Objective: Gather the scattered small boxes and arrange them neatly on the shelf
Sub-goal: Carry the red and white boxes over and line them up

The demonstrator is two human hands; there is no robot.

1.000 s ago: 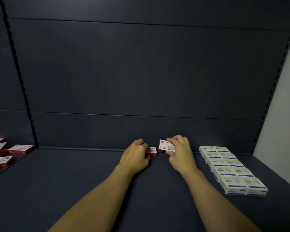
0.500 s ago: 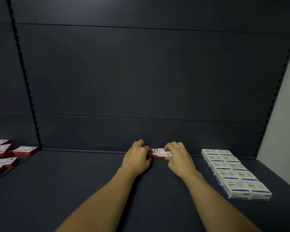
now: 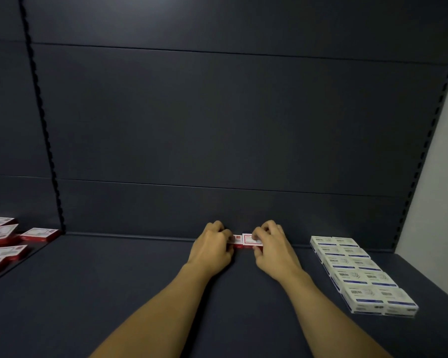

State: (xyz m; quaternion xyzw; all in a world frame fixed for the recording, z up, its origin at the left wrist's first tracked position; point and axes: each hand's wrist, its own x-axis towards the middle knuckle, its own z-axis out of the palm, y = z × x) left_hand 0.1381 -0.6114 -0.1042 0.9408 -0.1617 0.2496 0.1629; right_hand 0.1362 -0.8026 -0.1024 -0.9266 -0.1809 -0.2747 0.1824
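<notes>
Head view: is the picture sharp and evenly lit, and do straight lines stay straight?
Head view: dim light, brightest on the white wall; the upright with holes bows from wide-angle distortion; print on the white and blue boxes and red boxes is too soft to read.

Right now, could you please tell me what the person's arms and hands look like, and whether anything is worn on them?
Both forearms are bare as far as the frame shows: no sleeves in view. The left hand and the right hand wear no gloves, and no watch, bracelet or ring is visible on either wrist or on the fingers that show. No markings can be made out in this dim light.
</notes>
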